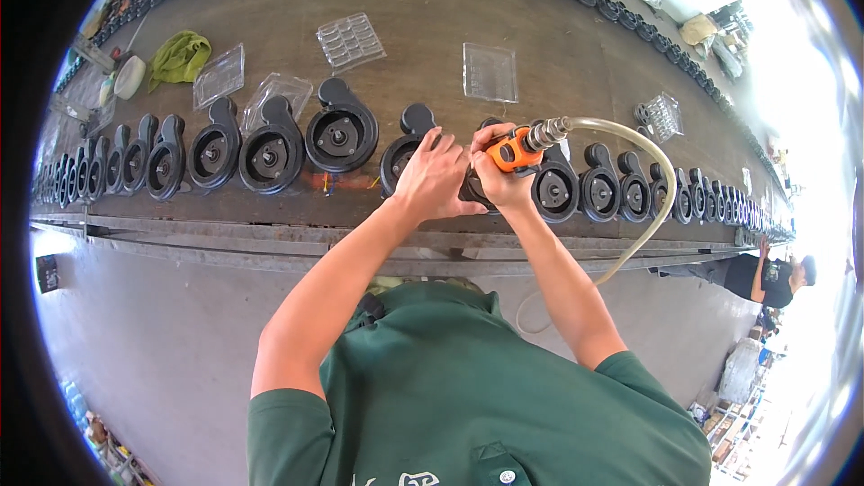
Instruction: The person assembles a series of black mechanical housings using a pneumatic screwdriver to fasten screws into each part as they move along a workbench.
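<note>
Your left hand [432, 182] rests with spread fingers on a black round housing [402, 155] mid-desk [540, 45]. Just right, your right hand [500, 182] grips the orange air tool [515, 149], hose [643, 207] trailing. Clear plastic trays [490, 72] lie behind.

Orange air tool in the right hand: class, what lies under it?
Under the orange air tool, gripped by the right hand, only an edge of a black round housing shows. Both hands cover the tool's tip; the left hand steadies.

One head-worn fisheye view looks steeply down, close above the person's forearms, onto the long workbench [540, 45].
</note>
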`<state>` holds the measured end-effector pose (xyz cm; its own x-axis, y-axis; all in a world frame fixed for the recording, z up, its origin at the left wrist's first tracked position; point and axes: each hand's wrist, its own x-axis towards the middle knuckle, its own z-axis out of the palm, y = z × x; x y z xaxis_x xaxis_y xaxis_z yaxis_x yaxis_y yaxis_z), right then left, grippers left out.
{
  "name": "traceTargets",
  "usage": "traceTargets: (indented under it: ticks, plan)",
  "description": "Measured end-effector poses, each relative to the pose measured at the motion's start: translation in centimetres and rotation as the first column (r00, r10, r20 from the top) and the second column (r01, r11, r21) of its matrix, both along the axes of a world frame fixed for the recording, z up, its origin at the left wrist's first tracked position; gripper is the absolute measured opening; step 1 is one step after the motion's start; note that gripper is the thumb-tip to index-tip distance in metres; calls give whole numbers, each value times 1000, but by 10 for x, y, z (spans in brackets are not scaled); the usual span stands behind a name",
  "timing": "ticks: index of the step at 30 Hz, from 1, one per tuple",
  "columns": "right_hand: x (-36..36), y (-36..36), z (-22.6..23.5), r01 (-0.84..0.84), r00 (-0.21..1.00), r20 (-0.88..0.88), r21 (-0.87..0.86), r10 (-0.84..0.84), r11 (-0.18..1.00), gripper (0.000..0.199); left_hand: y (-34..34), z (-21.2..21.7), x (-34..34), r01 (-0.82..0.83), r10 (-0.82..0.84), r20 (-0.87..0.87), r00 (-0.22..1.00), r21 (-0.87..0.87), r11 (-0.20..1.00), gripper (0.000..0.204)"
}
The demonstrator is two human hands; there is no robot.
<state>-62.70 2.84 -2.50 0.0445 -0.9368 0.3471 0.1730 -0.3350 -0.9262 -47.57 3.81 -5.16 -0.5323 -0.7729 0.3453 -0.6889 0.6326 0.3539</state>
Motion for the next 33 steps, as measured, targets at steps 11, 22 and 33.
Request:
traceTargets:
  ticks: [11, 22, 33]
  plan:
    - [-9, 26, 17, 67, 997, 31, -1, -67, 998, 30, 0, 5, 0, 5, -6, 54, 999, 10, 1000, 98]
    - [-53, 47, 2, 222, 964, 159, -23, -215, 975, 27, 1, 8, 0, -6, -2, 113, 994, 70, 998, 101]
    - [-53, 47, 5, 167, 980, 117, -29, -163, 986, 24, 0, 9, -2, -4, -2, 91, 996, 72, 997, 102]
